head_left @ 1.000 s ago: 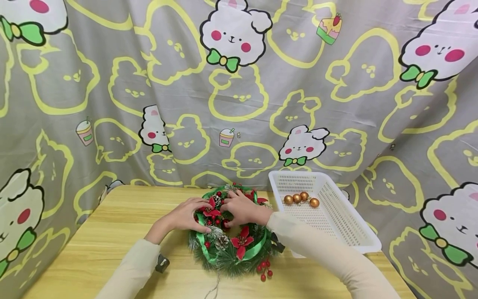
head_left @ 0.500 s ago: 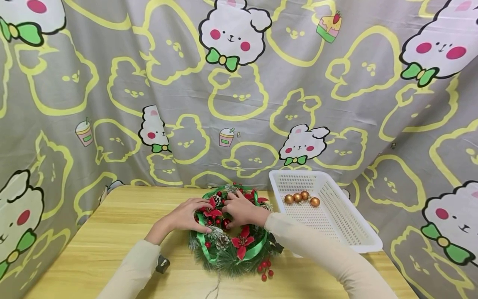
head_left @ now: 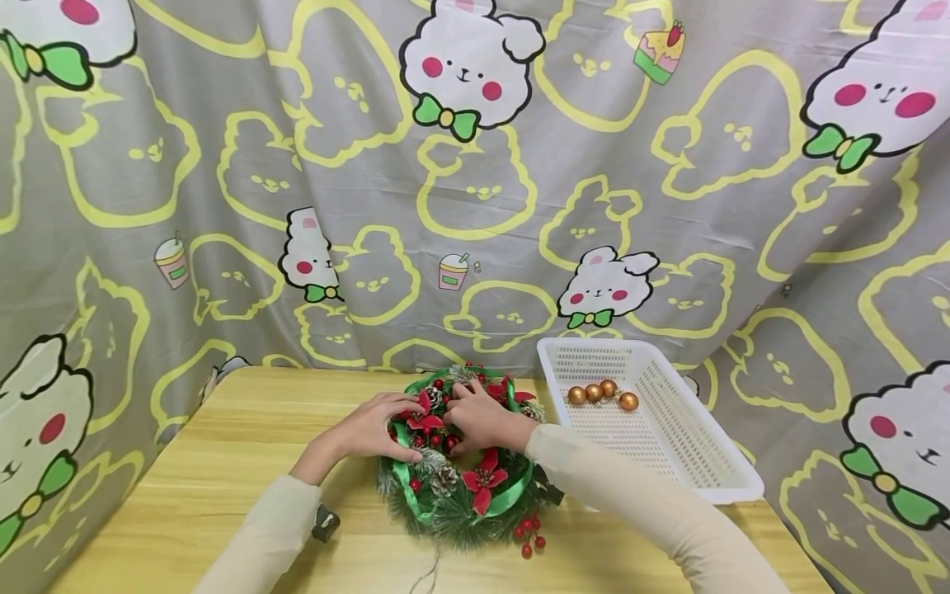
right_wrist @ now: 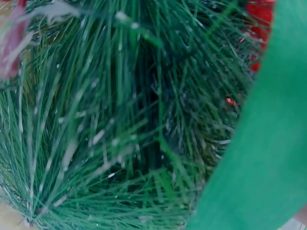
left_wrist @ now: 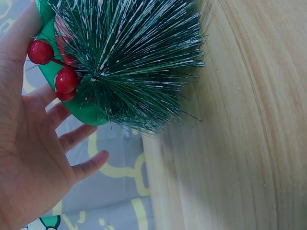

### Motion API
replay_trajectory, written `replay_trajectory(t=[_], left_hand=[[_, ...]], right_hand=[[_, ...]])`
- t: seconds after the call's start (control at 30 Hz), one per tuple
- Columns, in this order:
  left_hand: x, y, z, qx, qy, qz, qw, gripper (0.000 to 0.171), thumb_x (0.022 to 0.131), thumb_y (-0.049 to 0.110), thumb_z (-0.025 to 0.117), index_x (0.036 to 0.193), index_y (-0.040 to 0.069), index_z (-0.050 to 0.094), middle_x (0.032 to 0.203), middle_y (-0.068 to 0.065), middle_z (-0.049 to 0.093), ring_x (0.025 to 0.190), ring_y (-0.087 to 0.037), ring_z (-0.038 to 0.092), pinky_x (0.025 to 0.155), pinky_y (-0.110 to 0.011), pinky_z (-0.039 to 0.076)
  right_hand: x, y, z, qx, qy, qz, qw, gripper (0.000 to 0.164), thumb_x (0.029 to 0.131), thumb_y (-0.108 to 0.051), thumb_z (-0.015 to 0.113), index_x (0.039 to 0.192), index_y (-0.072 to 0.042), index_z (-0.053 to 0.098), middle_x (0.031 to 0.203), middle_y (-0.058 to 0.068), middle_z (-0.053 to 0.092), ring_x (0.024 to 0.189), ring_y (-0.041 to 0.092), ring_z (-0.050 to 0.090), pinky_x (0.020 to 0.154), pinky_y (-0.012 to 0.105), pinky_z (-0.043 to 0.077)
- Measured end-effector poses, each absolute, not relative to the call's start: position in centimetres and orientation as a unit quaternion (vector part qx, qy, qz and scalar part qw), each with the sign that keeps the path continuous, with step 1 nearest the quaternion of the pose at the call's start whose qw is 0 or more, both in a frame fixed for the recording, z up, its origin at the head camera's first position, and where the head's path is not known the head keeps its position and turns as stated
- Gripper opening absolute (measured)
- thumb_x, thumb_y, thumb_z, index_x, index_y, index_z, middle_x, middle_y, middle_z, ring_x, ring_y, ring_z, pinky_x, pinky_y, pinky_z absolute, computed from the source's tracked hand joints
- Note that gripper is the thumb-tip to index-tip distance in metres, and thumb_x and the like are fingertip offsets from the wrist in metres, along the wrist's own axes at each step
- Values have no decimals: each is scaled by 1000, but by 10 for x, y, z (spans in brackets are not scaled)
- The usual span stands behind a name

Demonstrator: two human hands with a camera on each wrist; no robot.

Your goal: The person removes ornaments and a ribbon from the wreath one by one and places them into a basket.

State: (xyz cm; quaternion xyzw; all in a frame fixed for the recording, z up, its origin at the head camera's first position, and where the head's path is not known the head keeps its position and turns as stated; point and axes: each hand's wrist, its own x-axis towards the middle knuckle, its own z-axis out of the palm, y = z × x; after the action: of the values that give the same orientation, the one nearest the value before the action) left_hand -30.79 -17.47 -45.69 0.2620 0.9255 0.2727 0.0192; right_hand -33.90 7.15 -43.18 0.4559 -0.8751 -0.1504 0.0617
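Note:
A Christmas wreath [head_left: 463,524] of green needles lies on the table, dressed with green ribbon [right_wrist: 259,143], red poinsettias [head_left: 484,480], pinecones [head_left: 444,480] and red berries. My left hand [head_left: 371,429] rests at its left side, thumb and fingers spread around another poinsettia [head_left: 426,419]. In the left wrist view its lower fingers are loosely extended beside the ribbon. Over the upper part of the wreath, my right hand [head_left: 484,418] bends its fingers down into the greenery. A shiny red ball [head_left: 450,443] sits near the right thumb. Needles hide the right fingertips; the right wrist view shows mostly needles and ribbon.
A white perforated basket [head_left: 742,493] stands right of the wreath, with several gold balls [head_left: 594,393] inside. A red berry sprig [head_left: 529,528] sticks out at the wreath's front right. Twine [head_left: 429,573] trails toward the near edge. A patterned curtain [head_left: 475,198] hangs behind the wooden table [head_left: 185,495].

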Motion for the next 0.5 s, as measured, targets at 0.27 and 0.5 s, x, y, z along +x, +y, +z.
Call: replay_trajectory(t=[0.27,0.5], left_hand=[[-308,-174,-457,264,924,276,18,80,74,63,83,141,23,61,156,-10,47,147,-39,37,112,-67,36],[-309,-174,-457,267,925,270,17,81,75,62,83,141,22,61,155,-11,47,146,-40,38,111,-68,37]], right_hand=[[-340,71,-434,455,-874,-158,61,39,82,-61,78,105,-29,79,95,-12,69,95,13,39,92,41,35],[-341,72,-435,457,-873,-159,64,40,82,-60,78,108,-30,79,94,-13,70,94,13,39,91,40,34]])
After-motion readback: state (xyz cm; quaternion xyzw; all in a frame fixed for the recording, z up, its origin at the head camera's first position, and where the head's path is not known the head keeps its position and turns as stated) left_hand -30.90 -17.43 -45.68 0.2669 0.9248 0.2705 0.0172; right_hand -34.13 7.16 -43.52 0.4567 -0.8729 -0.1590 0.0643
